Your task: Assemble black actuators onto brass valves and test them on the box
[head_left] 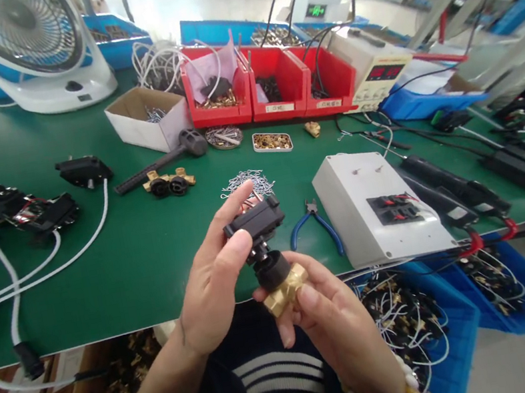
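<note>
Valve assy [269,259] in two-handed hold.
L hand [215,286] pinches black head [254,220]; R hand [338,322] grips brass body [287,289], at head's 5 o'clock.

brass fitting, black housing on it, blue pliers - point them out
brass fitting [287,292]: head view, middle of its yellow body
black housing [260,219]: head view, its front face
blue pliers [315,213]: head view, the pivot above the handles

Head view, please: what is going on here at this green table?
A person holds a small part over the near edge of the green table. The left hand grips its black housing on top; the right hand holds the brass fitting below. Beyond lie blue-handled pliers and a white box.
</note>
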Available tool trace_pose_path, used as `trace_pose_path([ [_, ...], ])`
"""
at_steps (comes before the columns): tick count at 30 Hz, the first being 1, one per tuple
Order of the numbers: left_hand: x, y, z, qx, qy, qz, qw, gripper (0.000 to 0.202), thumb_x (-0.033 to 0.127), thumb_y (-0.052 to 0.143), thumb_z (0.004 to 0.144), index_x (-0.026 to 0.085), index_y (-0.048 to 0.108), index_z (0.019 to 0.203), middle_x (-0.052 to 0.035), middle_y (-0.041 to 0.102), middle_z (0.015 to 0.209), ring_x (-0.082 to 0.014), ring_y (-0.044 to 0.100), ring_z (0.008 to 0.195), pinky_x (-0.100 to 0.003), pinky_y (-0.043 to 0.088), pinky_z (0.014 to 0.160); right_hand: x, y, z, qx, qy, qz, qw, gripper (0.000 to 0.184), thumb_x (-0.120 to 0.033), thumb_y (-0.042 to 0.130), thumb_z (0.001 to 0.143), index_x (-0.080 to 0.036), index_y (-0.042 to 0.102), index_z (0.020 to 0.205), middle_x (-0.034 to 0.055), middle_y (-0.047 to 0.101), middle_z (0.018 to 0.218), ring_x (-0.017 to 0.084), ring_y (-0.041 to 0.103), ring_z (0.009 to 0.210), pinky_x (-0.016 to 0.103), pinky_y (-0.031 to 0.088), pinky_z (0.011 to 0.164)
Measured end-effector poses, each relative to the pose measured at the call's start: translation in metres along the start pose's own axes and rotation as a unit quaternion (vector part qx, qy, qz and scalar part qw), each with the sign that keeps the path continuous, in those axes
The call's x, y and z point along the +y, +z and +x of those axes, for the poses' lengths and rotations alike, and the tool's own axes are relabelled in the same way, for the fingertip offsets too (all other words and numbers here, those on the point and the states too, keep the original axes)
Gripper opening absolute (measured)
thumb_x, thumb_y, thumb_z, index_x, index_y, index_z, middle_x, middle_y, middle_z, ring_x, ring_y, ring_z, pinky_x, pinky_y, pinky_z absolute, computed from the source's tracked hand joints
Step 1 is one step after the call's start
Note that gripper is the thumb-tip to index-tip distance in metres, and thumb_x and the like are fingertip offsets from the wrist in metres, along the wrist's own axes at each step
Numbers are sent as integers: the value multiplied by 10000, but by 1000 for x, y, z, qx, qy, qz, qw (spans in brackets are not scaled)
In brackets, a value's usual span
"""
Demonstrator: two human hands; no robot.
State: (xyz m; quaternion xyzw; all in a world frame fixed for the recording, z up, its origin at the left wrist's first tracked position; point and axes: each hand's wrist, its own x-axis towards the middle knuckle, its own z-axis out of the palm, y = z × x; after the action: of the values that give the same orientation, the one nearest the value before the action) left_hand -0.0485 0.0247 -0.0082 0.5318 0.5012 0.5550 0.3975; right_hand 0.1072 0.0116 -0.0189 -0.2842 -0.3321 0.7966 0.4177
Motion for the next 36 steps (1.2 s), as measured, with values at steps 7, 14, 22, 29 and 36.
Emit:
trace_pose_path([
  [7,8,0,-5,-21,65,35,997,459,382,467,1017,420,452,1474,48,518,1496,-238,499,1376,-417,362,1219,-2,4,-2,-1,-26,8,1000,382,-452,703,884,-225,638,1184,35,741,873,80,617,548,193,521,532],
  [14,10,-5,-4,-34,100,103,989,454,350,456,1029,370,447,1483,49,505,1507,-200,473,1386,-338,340,1219,8,11,-1,59,-115,-86,988,402,-415,742,865,-234,606,1196,-7,724,779,101,666,557,226,579,595],
  [22,4,2,-4,-8,150,94,984,459,329,459,1020,297,463,1478,11,498,1515,-223,464,1391,-365,333,1224,9,12,1,44,-123,-61,990,380,-383,723,893,-260,627,1239,-17,735,795,81,681,591,191,571,622],
  [29,-1,-1,1,-58,152,111,980,452,356,427,1036,330,429,1487,38,477,1528,-173,449,1405,-302,347,1216,13,8,4,58,-141,-55,987,308,-353,687,930,-320,649,1234,-52,732,749,41,674,625,138,549,676],
  [36,1,1,-9,-24,205,337,919,855,500,710,870,164,302,1542,-136,409,1517,-229,398,1414,-327,398,1173,-2,-1,9,101,-116,-56,987,355,-463,656,925,-264,639,1218,25,760,882,41,565,540,129,465,489],
])
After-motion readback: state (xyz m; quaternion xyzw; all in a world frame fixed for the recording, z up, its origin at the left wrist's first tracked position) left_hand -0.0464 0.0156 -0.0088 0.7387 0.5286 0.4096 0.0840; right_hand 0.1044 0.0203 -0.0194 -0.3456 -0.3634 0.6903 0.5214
